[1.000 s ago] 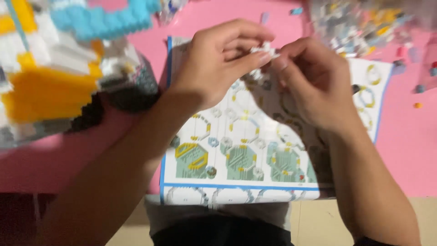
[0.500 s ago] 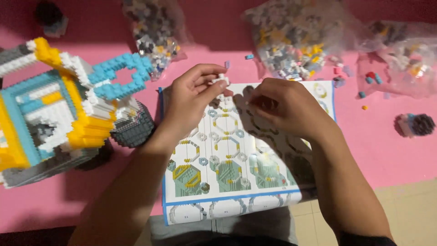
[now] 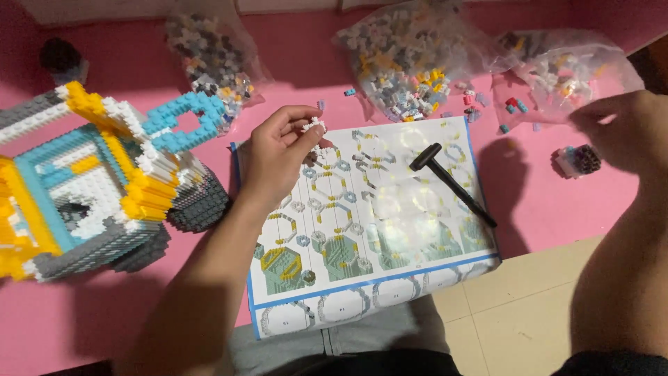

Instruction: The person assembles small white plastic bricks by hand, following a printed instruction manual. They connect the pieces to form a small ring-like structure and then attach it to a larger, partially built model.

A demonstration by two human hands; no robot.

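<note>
My left hand [image 3: 280, 150] pinches a small white block assembly [image 3: 314, 127] over the upper left corner of the printed instruction sheet [image 3: 390, 264]. My right hand [image 3: 619, 129] is raised at the far right, blurred, near a clear bag of mixed bricks [image 3: 563, 66]; whether it holds anything cannot be told. A small black hammer [image 3: 449, 182] lies on the sheet. A large model of yellow, blue, white and grey bricks [image 3: 83, 181] stands to the left of my left hand.
Two more clear bags of small bricks [image 3: 212, 52] [image 3: 410, 59] lie at the back of the pink table [image 3: 104, 313]. A small dark brick cluster [image 3: 577, 161] sits at the right. Loose bricks [image 3: 480, 97] are scattered near the bags. Tiled floor [image 3: 522, 306] shows below the table edge.
My right hand has left the white piece and swung away to the far right. The left hand keeps the piece. The hammer on the sheet is now uncovered.
</note>
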